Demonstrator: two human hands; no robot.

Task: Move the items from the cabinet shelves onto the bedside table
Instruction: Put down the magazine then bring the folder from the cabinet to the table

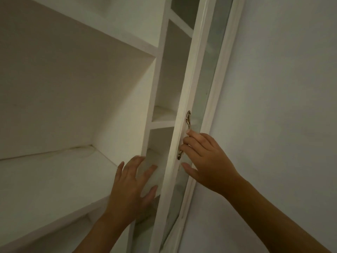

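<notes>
A white cabinet stands in front of me, with its narrow glass-paned door (183, 92) edge-on and partly open. My right hand (206, 161) is curled around the lower part of the brass door handle (188, 117). My left hand (129, 187) reaches into the narrow right compartment at the door's edge. Its spread fingers wrap a pale, rounded white object (149, 177), which is blurred and partly hidden by the hand and the door. The bedside table is out of view.
A wide white shelf (45, 179) runs to the left, with another shelf board above it. The narrow compartment has a small shelf (162, 123) higher up. A plain grey-white wall (273, 88) fills the right side.
</notes>
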